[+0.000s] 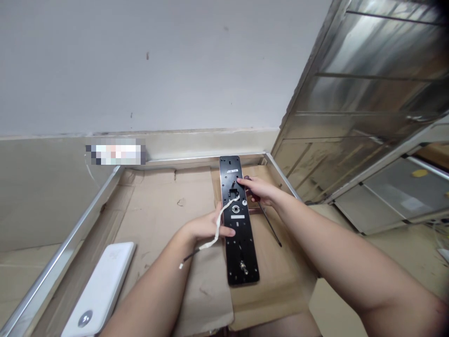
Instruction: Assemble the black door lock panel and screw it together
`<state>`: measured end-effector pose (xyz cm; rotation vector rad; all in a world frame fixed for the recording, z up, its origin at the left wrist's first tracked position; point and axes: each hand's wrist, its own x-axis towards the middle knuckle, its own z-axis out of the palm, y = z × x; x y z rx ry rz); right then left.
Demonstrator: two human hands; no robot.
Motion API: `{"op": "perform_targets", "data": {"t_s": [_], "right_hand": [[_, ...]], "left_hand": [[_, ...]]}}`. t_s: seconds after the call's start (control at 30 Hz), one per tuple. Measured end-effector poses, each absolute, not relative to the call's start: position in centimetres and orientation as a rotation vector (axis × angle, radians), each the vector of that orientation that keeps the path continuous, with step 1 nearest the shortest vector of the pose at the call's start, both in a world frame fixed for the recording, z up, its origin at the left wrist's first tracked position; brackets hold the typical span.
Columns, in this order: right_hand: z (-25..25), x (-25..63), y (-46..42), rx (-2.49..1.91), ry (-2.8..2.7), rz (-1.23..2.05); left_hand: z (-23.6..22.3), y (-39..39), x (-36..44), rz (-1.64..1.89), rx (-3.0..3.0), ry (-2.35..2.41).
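Observation:
A long black electronic door lock panel is held at a tilt over the cardboard, its screw-dotted back facing up. My left hand grips its left edge, with the thumb on the face and the other fingers partly hidden behind. A white wrapped cable comes out near the panel's middle and droops over my left hand, ending in a small white plug. My right hand holds a screwdriver, shaft pointing down toward me, while its thumb presses on the panel's upper right edge.
Cardboard sheets line a metal-framed table against the wall. At the near left lies a white rectangular panel with a round silver button. A blurred-out object is by the back left corner. Metal doors stand at the right.

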<state>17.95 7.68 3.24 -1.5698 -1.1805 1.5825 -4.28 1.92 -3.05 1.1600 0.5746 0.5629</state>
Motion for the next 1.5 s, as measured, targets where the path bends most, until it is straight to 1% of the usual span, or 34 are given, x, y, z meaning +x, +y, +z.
{"op": "perform_targets", "data": {"t_s": [0.13,0.33,0.6,0.8,0.9,1.0,1.1,1.2,1.33,1.5], "right_hand": [[3.1,17.9,7.7,-1.553,-1.19,1.56],[2.6,18.1,8.1,-1.509,-1.196,1.537],[3.3,18.6,8.2,-1.37,-1.21,1.615],[5.1,20.4,7.6,-1.383,-1.208,1.502],[6.9,20.9,6.3,-1.143,-1.283,1.422],[9.4,20.8,3.9,-0.856,-1.262,1.384],[11.7,20.1,1.1,-0.616,-1.204,1.256],[13.1,19.3,-1.3,-0.405,-1.198,1.187],[12.9,18.3,-2.5,-0.266,-1.314,1.265],[11.4,17.3,-2.3,-0.206,-1.38,1.377]], "left_hand": [[-3.5,1.9,-3.1,0.689,1.281,0.601],[-4.0,2.0,-1.8,0.851,1.258,0.608],[-4.9,2.7,-1.7,0.94,1.174,0.672],[-4.8,3.1,-2.0,0.952,1.121,0.712],[-4.7,3.3,-2.0,0.961,1.078,0.726],[-4.5,3.5,-1.8,0.991,1.045,0.748],[-4.4,3.8,-1.6,1.032,1.004,0.768],[-4.4,4.0,-1.4,1.034,0.938,0.786],[-4.4,4.0,-1.3,1.034,0.89,0.843],[-4.5,3.9,-1.1,1.075,0.957,0.903]]}}
